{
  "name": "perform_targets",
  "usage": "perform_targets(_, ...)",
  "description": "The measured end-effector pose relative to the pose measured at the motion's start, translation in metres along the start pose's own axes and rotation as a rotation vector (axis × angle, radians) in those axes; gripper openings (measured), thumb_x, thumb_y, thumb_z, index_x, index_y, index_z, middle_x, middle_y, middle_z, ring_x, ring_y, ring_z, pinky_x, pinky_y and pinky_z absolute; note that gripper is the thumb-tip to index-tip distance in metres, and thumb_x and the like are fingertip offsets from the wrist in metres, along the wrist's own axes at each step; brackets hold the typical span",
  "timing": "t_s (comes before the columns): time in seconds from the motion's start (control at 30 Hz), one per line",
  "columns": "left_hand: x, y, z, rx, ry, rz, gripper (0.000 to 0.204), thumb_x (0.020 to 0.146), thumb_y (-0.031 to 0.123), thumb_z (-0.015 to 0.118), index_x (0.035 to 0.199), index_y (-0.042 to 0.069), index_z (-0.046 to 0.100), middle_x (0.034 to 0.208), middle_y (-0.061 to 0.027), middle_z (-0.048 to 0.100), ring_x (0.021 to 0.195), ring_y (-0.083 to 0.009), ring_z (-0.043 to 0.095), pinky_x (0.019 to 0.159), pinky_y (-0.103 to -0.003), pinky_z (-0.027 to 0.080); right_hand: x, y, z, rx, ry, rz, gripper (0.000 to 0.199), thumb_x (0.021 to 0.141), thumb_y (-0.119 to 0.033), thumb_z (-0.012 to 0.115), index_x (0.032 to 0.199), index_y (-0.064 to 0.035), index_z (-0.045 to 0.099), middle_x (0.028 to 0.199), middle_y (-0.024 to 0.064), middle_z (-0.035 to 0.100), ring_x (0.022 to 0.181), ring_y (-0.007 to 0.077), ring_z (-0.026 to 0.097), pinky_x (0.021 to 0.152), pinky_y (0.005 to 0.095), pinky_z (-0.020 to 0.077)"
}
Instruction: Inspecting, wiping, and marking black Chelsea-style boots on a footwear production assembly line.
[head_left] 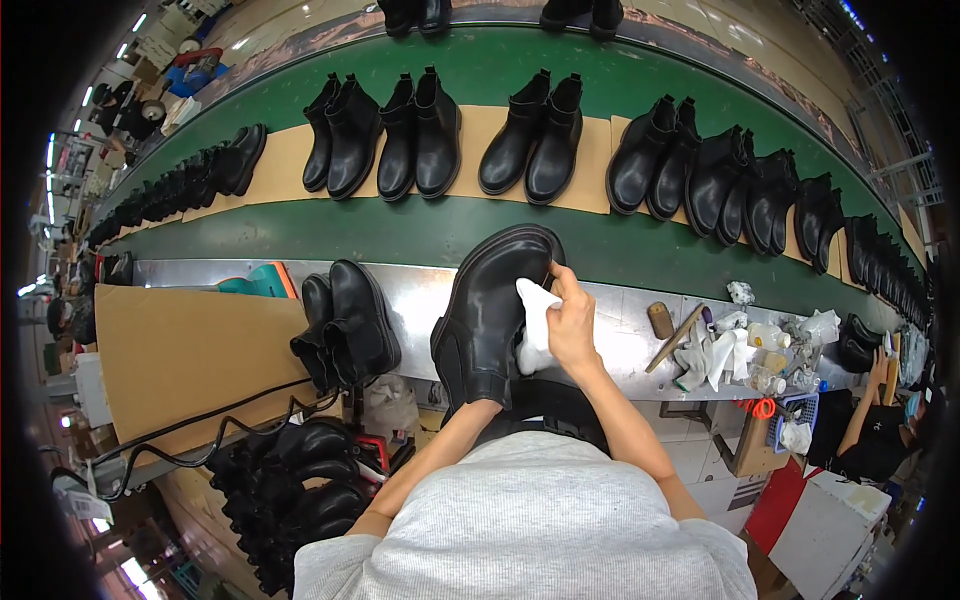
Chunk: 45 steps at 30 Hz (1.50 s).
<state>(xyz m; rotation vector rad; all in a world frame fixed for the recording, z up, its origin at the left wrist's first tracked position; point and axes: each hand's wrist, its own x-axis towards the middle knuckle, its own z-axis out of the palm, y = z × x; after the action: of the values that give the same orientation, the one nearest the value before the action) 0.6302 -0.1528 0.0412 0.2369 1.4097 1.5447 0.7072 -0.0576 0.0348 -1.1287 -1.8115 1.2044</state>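
Observation:
A black leather ankle boot (490,290) is held up in front of me, toe pointing away, above the metal edge of the bench. My left hand (481,410) is pushed into the boot's shaft and holds it from inside; only the wrist shows, the fingers are hidden. My right hand (572,325) is closed on a folded white cloth (537,325) at the boot's right side. Its fingertips are by the boot's edge near the toe. A pair of black boots (358,320) stands just left of the held one.
Rows of boot pairs (530,140) stand on cardboard along the green conveyor (400,235). Right on the metal ledge (630,355) lie a brush (660,320), gloves (692,360), and bottles (768,336). More boots (300,450) sit lower left. A person (875,430) works far right.

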Motion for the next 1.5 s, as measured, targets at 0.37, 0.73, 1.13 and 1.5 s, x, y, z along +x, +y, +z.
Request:
perform_targets(0.37, 0.007, -0.02, -0.012, -0.162, 0.048, -0.091, 0.042, 0.095, 0.019, 0.044, 0.133, 0.004, 0.036, 0.124, -0.0053, 0.046, 0.116, -0.0166, 0.043, 0.099, -0.03, 0.036, -0.003, -0.001, 0.002, -0.038, -0.022, 0.023, 0.05, 0.07, -0.001, 0.067, 0.116, 0.0075, 0.048, 0.055, 0.0101, 0.047, 0.051, 0.0169, 0.051, 0.048, 0.0297, 0.0393)
perform_targets(0.73, 0.001, -0.011, -0.002, -0.156, 0.037, 0.008, 0.039, 0.094, 0.017, 0.044, 0.13, 0.003, 0.038, 0.124, -0.0083, 0.047, 0.115, -0.0177, 0.044, 0.1, -0.03, 0.035, 0.0, 0.01, 0.003, -0.112, 0.04, -0.054, 0.046, 0.072, 0.004, 0.061, 0.116, 0.0055, 0.045, 0.056, 0.0081, 0.047, 0.051, 0.0153, 0.046, 0.05, 0.0298, 0.039)
perform_targets(1.13, 0.012, -0.007, -0.001, 0.048, -0.069, 0.175, 0.04, 0.095, 0.021, 0.043, 0.131, 0.003, 0.038, 0.125, -0.0073, 0.047, 0.114, -0.0158, 0.045, 0.098, -0.028, 0.036, 0.009, -0.009, -0.004, 0.022, 0.049, 0.007, 0.044, 0.07, 0.008, 0.054, 0.113, 0.0084, 0.045, 0.066, 0.0165, 0.057, 0.061, 0.0292, 0.059, 0.06, 0.034, 0.0467)
perform_targets(1.5, 0.016, 0.018, 0.032, -0.051, -0.003, 0.044, 0.033, 0.092, 0.02, 0.05, 0.119, 0.001, 0.049, 0.108, -0.0057, 0.055, 0.097, -0.0147, 0.054, 0.084, -0.028, 0.045, 0.02, -0.019, -0.027, 0.112, 0.196, -0.13, 0.033, 0.075, 0.004, 0.061, 0.107, 0.0053, 0.051, 0.056, -0.0011, 0.04, 0.053, 0.0057, 0.036, 0.047, 0.0228, 0.0313)
